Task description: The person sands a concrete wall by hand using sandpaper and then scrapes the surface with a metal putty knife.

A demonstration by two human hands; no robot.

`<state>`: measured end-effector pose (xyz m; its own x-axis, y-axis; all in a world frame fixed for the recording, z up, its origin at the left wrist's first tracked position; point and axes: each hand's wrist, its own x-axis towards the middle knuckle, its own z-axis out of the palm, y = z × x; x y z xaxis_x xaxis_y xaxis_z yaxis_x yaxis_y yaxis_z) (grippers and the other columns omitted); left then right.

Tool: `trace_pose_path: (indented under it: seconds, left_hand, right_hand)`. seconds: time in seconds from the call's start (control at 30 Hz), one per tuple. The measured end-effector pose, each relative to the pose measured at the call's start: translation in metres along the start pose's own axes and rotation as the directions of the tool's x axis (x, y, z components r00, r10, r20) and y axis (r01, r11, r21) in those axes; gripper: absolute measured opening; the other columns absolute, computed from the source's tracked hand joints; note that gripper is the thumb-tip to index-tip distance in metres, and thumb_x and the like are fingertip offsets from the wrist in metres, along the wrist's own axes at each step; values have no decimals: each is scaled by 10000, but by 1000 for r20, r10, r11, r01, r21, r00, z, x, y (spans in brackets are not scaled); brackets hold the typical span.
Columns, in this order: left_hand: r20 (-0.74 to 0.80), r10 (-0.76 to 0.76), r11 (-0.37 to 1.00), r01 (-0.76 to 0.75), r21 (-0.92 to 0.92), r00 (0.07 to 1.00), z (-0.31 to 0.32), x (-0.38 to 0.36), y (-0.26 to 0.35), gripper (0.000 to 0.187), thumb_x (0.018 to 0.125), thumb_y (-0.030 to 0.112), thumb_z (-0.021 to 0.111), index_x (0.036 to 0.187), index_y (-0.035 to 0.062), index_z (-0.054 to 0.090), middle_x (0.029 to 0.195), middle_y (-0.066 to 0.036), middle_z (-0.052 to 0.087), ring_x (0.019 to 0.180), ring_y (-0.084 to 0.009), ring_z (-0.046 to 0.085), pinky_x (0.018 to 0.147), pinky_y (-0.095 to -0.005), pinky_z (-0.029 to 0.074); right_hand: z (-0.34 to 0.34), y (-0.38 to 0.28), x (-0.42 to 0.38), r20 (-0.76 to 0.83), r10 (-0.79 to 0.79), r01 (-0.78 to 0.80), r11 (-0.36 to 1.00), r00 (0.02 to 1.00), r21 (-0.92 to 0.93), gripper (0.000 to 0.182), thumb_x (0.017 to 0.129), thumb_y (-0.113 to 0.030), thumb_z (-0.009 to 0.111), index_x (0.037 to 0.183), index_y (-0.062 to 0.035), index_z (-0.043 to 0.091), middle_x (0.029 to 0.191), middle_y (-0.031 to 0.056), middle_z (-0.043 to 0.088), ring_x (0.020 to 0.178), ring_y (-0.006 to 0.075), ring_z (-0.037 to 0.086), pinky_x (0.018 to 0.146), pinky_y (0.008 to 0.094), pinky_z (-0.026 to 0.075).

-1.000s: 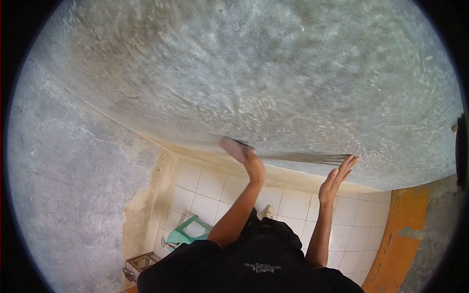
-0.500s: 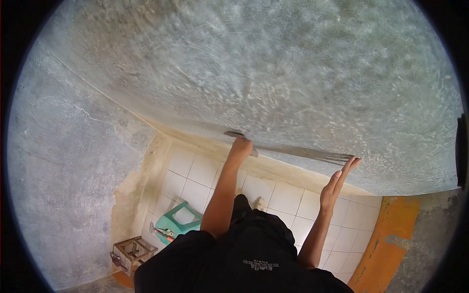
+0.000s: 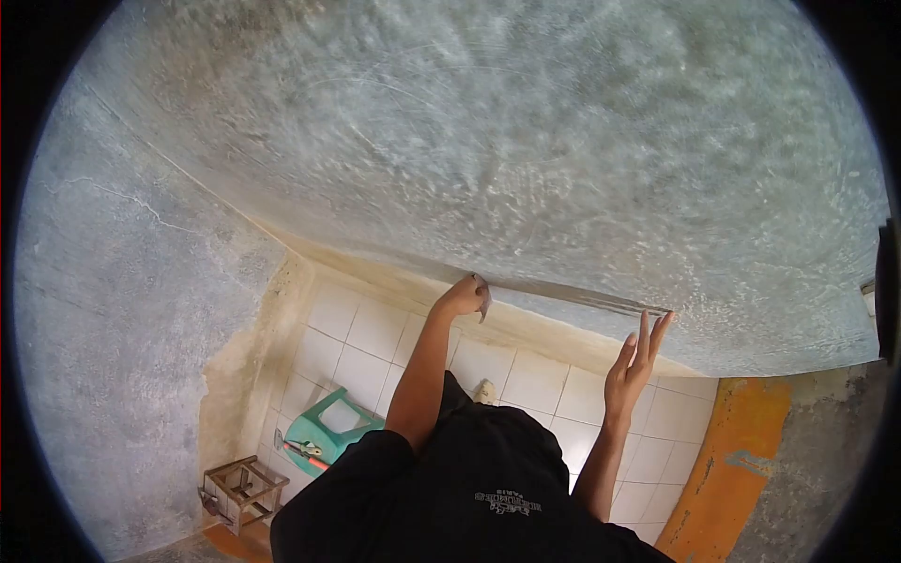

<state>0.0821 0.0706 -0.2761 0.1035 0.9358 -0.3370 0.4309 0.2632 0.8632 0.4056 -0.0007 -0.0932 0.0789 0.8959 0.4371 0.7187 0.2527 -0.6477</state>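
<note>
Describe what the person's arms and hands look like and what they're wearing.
Both arms are bare from the short black sleeves down, and the left hand and right hand wear no gloves. The black shirt carries small pale lettering, too small to read.

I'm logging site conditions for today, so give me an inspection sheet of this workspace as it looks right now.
Surface: grey plastered wall, rough swirled texture, dark damp band along its lower edge; a thin crack in the adjoining grey wall.
Job's things: small flat grey trowel-like tool, held against the wall's lower edge.
Clutter: green plastic stool with an orange-handled tool on it; small wooden frame box.
Hands: left hand closed on the tool; right hand open, fingers spread, fingertips at the wall.
Cables: nothing seen.
Surroundings: white tiled floor, orange painted strip on the right.
</note>
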Motion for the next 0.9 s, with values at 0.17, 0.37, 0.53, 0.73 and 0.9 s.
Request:
trace_pose_path:
  seconds: [0.17,0.37,0.53,0.73,0.9]
  left_hand:
    - [-93,41,992,-29,123,995,0,-28,49,205,829,42,464,927,-105,568,861,-217,636,817,-277,627,744,-345,490]
    - [-210,108,981,-138,-134,972,26,-3,5,193,889,83,501,979,-77,560,907,-230,629,869,-300,632,754,-391,481]
    - [-53,-6,1000,7,18,999,26,17,-10,191,886,95,524,977,-61,586,874,-173,643,863,-247,630,672,-379,501]
    - [-8,9,947,-11,-322,1000,31,15,-22,198,849,43,454,733,-33,595,734,-119,618,731,-191,585,621,-345,501]
    - [-51,20,972,-31,-234,999,21,5,2,210,875,58,425,827,-27,611,835,-95,593,783,-184,601,708,-343,569]
  right_hand:
    - [15,-26,4,-229,62,-32,991,971,132,143,953,-84,480,1058,-5,538,1057,150,465,972,215,497,806,338,482]
    - [39,-54,33,-95,145,-89,893,985,441,151,964,-121,488,1024,15,516,834,69,520,689,123,506,654,262,438]
    - [43,-70,42,-119,162,-89,881,980,465,201,968,-156,501,1072,14,527,810,53,527,667,99,499,612,239,416]
    - [51,-65,29,-135,182,-109,898,974,425,207,964,-142,494,1094,14,530,825,53,528,687,108,515,625,247,426]
    - [53,-72,31,-190,232,-138,902,954,409,204,962,-135,489,1091,16,534,835,56,538,723,125,537,657,264,451]
